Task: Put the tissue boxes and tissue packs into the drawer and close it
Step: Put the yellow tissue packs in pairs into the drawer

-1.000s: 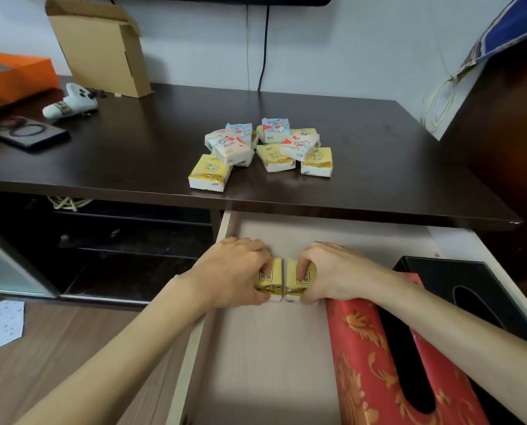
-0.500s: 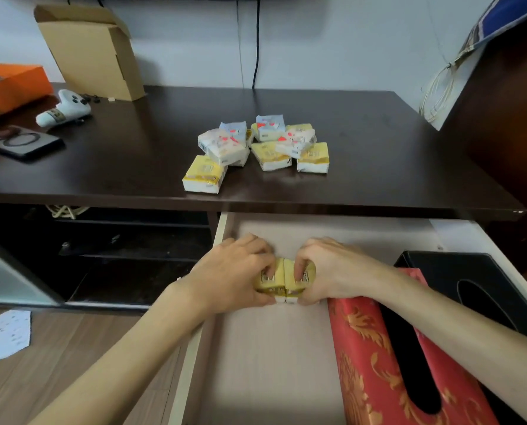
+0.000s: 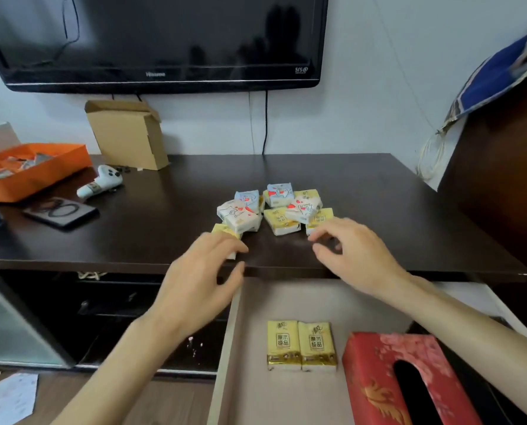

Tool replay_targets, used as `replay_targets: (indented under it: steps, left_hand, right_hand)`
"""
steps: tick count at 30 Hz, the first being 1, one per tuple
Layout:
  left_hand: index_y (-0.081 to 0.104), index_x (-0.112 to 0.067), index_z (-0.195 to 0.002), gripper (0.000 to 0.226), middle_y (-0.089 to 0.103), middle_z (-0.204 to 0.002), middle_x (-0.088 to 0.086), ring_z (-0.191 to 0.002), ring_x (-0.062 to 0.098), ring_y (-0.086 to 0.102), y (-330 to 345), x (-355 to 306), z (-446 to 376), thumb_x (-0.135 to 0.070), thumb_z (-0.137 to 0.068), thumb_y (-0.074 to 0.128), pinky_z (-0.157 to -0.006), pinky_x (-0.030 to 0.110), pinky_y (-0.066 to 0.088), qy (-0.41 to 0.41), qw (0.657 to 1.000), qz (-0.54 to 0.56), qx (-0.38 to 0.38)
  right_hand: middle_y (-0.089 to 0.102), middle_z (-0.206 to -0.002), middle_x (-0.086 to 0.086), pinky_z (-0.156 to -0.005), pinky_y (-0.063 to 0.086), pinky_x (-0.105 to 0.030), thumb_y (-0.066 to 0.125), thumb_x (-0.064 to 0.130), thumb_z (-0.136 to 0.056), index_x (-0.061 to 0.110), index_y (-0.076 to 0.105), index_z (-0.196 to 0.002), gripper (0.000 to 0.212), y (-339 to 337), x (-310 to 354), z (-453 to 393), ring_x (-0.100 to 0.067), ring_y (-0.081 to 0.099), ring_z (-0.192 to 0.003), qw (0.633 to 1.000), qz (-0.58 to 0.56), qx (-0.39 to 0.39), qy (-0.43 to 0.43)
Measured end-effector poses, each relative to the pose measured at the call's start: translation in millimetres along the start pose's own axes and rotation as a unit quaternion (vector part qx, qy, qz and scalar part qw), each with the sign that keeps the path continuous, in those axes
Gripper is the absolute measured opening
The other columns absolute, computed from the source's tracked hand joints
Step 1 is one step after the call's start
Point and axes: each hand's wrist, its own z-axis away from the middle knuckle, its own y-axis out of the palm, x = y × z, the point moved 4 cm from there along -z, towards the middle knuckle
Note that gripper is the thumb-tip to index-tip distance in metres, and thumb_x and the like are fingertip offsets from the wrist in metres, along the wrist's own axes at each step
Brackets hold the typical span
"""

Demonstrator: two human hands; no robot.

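Observation:
Two yellow tissue packs (image 3: 301, 345) lie side by side on the floor of the open drawer (image 3: 225, 348). To their right stands a red tissue box (image 3: 375, 378), with a black box (image 3: 483, 397) mostly hidden behind my right arm. Several more packs (image 3: 274, 208), yellow, white and blue, sit in a heap on the dark tabletop (image 3: 164, 228). My left hand (image 3: 201, 280) hovers open over a yellow pack (image 3: 224, 230) at the front left of the heap. My right hand (image 3: 351, 250) is open, fingertips at the yellow pack (image 3: 323, 216) on the heap's right.
A television (image 3: 161, 41) hangs on the wall above. On the tabletop's left are an orange tray (image 3: 32, 176), a white game controller (image 3: 101, 184), a dark phone (image 3: 61, 211) and an open cardboard box (image 3: 127, 133). Dark furniture (image 3: 501, 194) stands at the right.
Both hands let go of the two yellow packs, which stay in the drawer, and rose to the heap on the tabletop. The camera tilted up, so the television is in view.

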Motion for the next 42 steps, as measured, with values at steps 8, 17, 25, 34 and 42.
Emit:
replay_targets:
  steps: [8, 17, 25, 34, 42]
  left_hand:
    - [0.053, -0.026, -0.133, 0.048, 0.05, -0.127, -0.01, -0.114, 0.008, 0.046, 13, 52, -18, -0.039, -0.089, 0.066, -0.088, 0.027, 0.049, -0.064, 0.981, -0.096, 0.155]
    - [0.061, -0.031, -0.108, 0.038, 0.047, -0.132, -0.009, -0.12, 0.014, 0.046, 8, 64, -29, -0.054, -0.08, 0.07, -0.09, 0.037, 0.05, -0.098, 0.968, -0.085, 0.216]
    - [0.053, -0.04, -0.096, 0.044, 0.059, -0.109, -0.014, -0.098, 0.012, 0.057, -1, 52, -39, -0.069, -0.068, 0.071, -0.082, 0.041, 0.052, -0.157, 0.953, -0.047, 0.253]
    - [0.053, -0.043, -0.095, 0.053, 0.062, -0.097, -0.022, -0.096, 0.001, 0.059, -7, -20, 10, -0.079, -0.059, 0.066, -0.083, 0.035, 0.052, -0.124, 0.947, 0.055, 0.292]
    - [0.049, -0.032, -0.103, 0.051, 0.056, -0.11, -0.015, -0.102, 0.008, 0.043, 48, -76, 89, -0.072, -0.073, 0.057, -0.082, 0.025, 0.039, 0.049, 0.94, -0.044, 0.335]
  right_hand:
    - [0.055, -0.129, 0.005, -0.076, 0.046, -0.037, 0.062, 0.034, -0.093, 0.026, 0.062, -0.127, 0.035, 15, -34, -45, -0.017, 0.049, -0.114, 0.985, 0.14, 0.064, 0.081]
    - [0.05, -0.126, 0.008, -0.088, 0.048, -0.04, 0.074, 0.047, -0.086, 0.035, 0.057, -0.095, 0.022, -6, -48, -31, -0.015, 0.047, -0.115, 0.984, 0.11, 0.114, 0.087]
    - [0.055, -0.115, 0.007, -0.085, 0.05, -0.043, 0.076, 0.059, -0.08, 0.036, 0.056, -0.099, 0.036, -20, -42, -26, -0.017, 0.053, -0.101, 0.982, 0.109, 0.11, 0.11]
    - [0.057, -0.096, 0.023, -0.07, 0.043, -0.03, 0.058, 0.084, -0.069, 0.042, 0.053, -0.093, 0.049, -20, 11, 51, 0.004, 0.053, -0.094, 0.985, 0.054, 0.161, 0.036]
    - [0.043, -0.096, 0.025, -0.079, 0.032, -0.02, 0.063, 0.066, -0.072, 0.044, 0.039, -0.096, 0.04, 17, 38, 130, -0.002, 0.042, -0.092, 0.943, 0.119, 0.304, -0.066]
